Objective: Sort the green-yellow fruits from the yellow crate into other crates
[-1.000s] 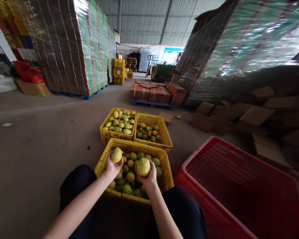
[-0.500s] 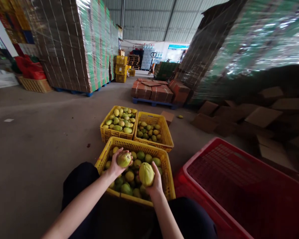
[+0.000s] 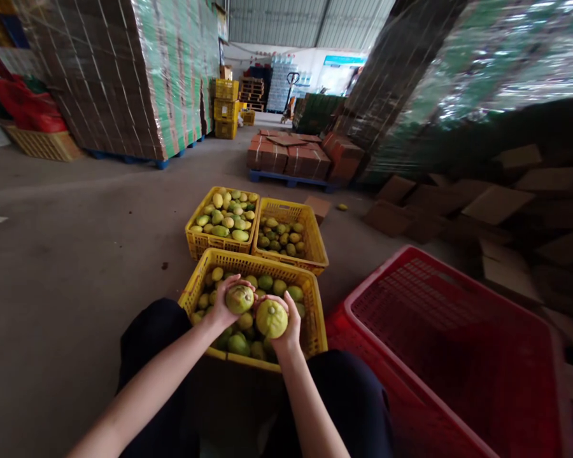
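Observation:
My left hand [image 3: 223,306] is closed around a yellow-green papaya [image 3: 239,299], its stem end facing me. In my right hand [image 3: 292,331] sits another papaya [image 3: 271,319], paler and ribbed, with a small nub towards me. The two fruits are held close together, side by side, above a yellow crate [image 3: 317,312] between my knees. Many green and yellow papayas [image 3: 239,344] fill the crate's lower part, partly hidden behind my hands.
Beyond stand two more yellow crates, a fuller left one [image 3: 217,245] and a right one [image 3: 315,235], both holding fruit. A large red crate [image 3: 386,346] is at my right. Flattened cartons [image 3: 499,213] and wrapped pallet stacks [image 3: 172,83] flank the floor.
My right hand has turned its papaya so the nubbed end faces me and brought it left, nearer the other fruit. The view has tilted down slightly.

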`<action>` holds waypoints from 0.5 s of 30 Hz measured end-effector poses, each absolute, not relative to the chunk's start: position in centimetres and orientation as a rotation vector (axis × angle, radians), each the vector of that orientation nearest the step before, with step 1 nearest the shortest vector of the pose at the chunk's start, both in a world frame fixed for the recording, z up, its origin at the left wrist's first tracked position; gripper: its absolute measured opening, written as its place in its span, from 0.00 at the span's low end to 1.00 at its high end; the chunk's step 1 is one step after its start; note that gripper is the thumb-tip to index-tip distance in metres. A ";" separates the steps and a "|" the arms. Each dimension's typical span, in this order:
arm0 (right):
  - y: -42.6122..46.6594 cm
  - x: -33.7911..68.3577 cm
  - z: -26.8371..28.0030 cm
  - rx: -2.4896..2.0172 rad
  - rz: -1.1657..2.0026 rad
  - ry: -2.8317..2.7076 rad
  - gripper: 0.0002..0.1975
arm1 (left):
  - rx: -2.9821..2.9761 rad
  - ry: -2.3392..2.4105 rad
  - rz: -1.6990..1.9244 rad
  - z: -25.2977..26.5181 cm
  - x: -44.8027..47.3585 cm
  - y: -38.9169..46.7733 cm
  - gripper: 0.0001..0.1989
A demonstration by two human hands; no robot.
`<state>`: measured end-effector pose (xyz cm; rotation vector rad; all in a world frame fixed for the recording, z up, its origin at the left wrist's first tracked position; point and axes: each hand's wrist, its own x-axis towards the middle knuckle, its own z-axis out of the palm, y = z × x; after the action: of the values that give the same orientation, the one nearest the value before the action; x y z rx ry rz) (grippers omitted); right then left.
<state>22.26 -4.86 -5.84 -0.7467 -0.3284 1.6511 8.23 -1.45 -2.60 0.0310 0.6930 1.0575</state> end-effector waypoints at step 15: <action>-5.8 25.9 -8.0 -0.882 1.614 0.014 0.20 | 0.381 0.958 0.284 -16.0 5.7 -1.9 0.07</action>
<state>25.90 -5.81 -8.04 -0.8821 0.0135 1.6143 5.69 -1.86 -16.02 0.3809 0.9583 0.2842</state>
